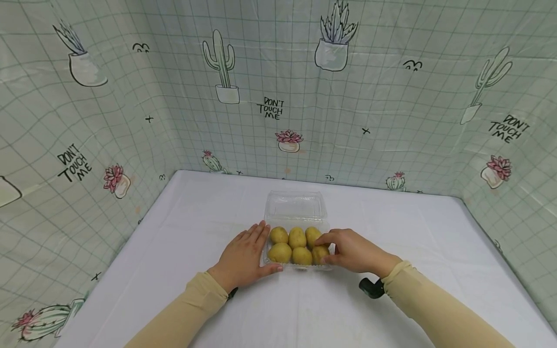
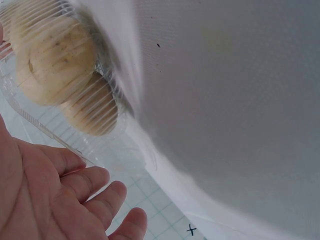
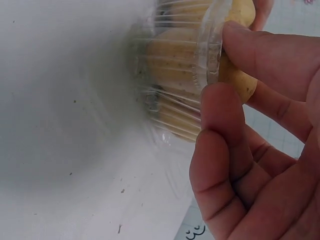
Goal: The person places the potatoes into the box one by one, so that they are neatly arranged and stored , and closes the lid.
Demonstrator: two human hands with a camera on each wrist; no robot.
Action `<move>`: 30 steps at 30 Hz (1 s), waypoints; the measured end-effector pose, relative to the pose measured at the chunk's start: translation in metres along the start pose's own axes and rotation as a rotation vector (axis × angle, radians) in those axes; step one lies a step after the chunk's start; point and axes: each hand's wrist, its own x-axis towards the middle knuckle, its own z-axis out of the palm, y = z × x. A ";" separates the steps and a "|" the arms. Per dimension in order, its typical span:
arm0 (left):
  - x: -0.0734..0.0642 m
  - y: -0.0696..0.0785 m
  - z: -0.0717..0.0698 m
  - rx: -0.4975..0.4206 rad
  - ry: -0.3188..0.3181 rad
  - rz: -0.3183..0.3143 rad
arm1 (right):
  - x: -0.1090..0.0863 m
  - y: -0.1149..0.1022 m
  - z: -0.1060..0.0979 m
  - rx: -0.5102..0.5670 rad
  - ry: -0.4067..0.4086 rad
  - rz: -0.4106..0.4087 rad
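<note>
A clear plastic clamshell container (image 1: 297, 267) lies on the table with its lid (image 1: 296, 205) folded back, away from me. Several yellow-brown potatoes, such as the front-left potato (image 1: 280, 253), fill it in two rows. My left hand (image 1: 244, 256) rests flat along the container's left side, fingers straight, thumb at the front corner. Thumb and fingers of my right hand (image 1: 352, 251) pinch the front-right potato (image 1: 320, 253), which sits in its corner. In the right wrist view, the right thumb is at the container rim (image 3: 212, 55) against the potato, with other fingers curled outside the wall.
A white cloth covers the table (image 1: 209, 208). Around its back and sides hangs a curtain (image 1: 304, 159) with a grid and cactus print. Dark wrist camera parts (image 1: 372, 288) sit below the right wrist, close over the cloth.
</note>
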 end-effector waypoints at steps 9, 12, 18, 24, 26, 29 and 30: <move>-0.001 0.000 0.000 0.002 0.006 -0.001 | 0.000 0.002 0.002 -0.023 -0.004 -0.028; 0.000 0.000 0.000 0.000 0.006 -0.001 | 0.000 0.003 0.003 -0.033 -0.003 -0.034; 0.000 0.000 0.001 0.003 0.002 -0.004 | -0.001 0.005 0.007 -0.053 0.020 -0.044; 0.000 0.000 0.000 0.005 -0.004 -0.006 | -0.002 0.004 0.008 -0.072 0.047 -0.047; 0.000 0.000 0.000 0.005 -0.006 -0.006 | -0.003 0.004 0.008 -0.077 0.045 -0.039; 0.000 0.000 0.000 0.002 -0.009 -0.006 | -0.004 0.004 0.009 -0.075 0.046 -0.028; 0.000 0.000 0.000 0.000 -0.009 -0.006 | -0.005 0.004 0.009 -0.068 0.049 -0.025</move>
